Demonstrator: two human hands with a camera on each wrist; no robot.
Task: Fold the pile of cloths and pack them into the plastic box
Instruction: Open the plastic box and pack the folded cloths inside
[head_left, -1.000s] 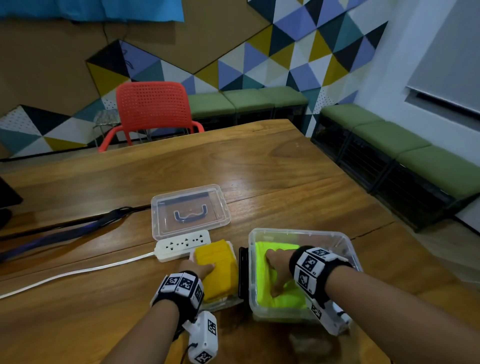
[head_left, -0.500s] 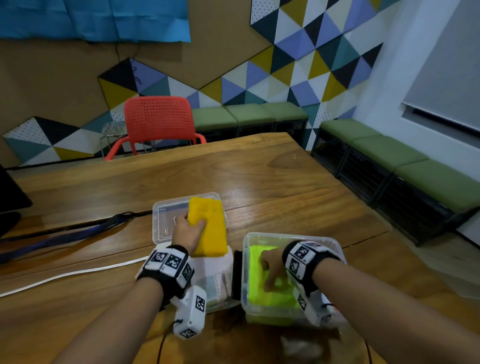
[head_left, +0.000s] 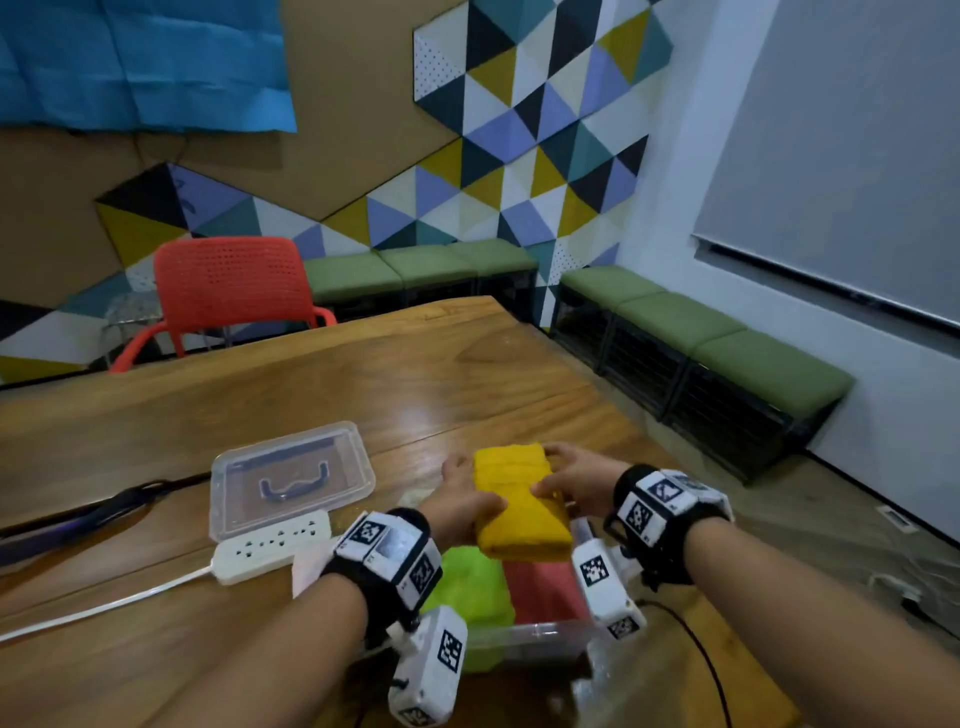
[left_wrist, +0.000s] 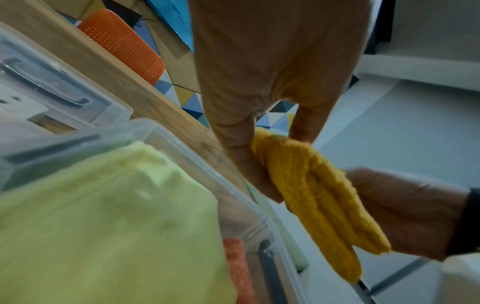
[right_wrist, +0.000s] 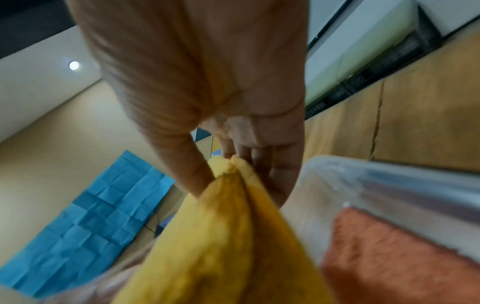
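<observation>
A folded orange-yellow cloth (head_left: 517, 506) hangs in the air above the clear plastic box (head_left: 535, 631). My left hand (head_left: 462, 499) grips its left edge, thumb on top, and my right hand (head_left: 569, 480) grips its right edge. In the left wrist view the cloth (left_wrist: 319, 197) sits pinched between thumb and fingers; in the right wrist view the cloth (right_wrist: 228, 236) fills the lower middle. Inside the box lie a lime-green cloth (head_left: 470, 587) on the left and a red-orange cloth (head_left: 540, 590) on the right. My wrists hide the box's sides.
The box's clear lid (head_left: 291, 478) with a dark handle lies on the wooden table (head_left: 363, 384) to the left. A white power strip (head_left: 272, 545) with its cable sits in front of it. A red chair (head_left: 228, 286) stands at the far edge; green benches (head_left: 701, 332) line the wall.
My left hand carried the orange-yellow cloth from the left of the box to above it. My right hand left the lime-green cloth in the box and took the cloth's right edge.
</observation>
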